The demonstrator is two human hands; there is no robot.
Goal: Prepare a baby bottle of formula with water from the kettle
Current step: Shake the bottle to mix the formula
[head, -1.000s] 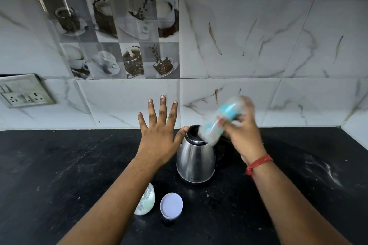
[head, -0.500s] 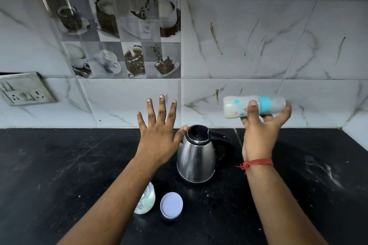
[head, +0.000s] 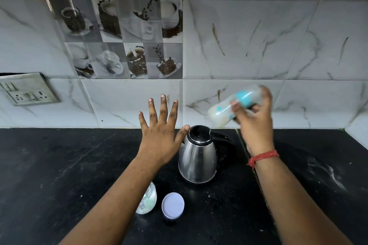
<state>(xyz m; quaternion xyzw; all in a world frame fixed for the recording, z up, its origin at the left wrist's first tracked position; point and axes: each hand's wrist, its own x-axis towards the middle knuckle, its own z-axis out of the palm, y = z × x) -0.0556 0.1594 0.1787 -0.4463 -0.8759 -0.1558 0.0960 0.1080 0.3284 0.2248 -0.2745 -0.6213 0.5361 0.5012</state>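
The right hand (head: 253, 123) grips a blurred, tilted bottle (head: 233, 105) above the kettle (head: 198, 157), apparently shaking formula, while the left hand (head: 161, 131) hovers with fingers spread, holding nothing; a firm grip with the teat end sealed should prevent leaks.

From my feed the light is even and soft, falling from above; the marble wall tiles (head: 249, 45) read bright while the black counter (head: 59, 165) stays dark with a faint sheen. I see a pale reflection down the steel kettle (head: 197, 161) and only a weak shadow under it. My right hand (head: 256, 117) and the baby bottle (head: 225, 111) are smeared by motion blur; my left hand (head: 159, 137) is sharp. Tile lines bow toward the frame's edges.
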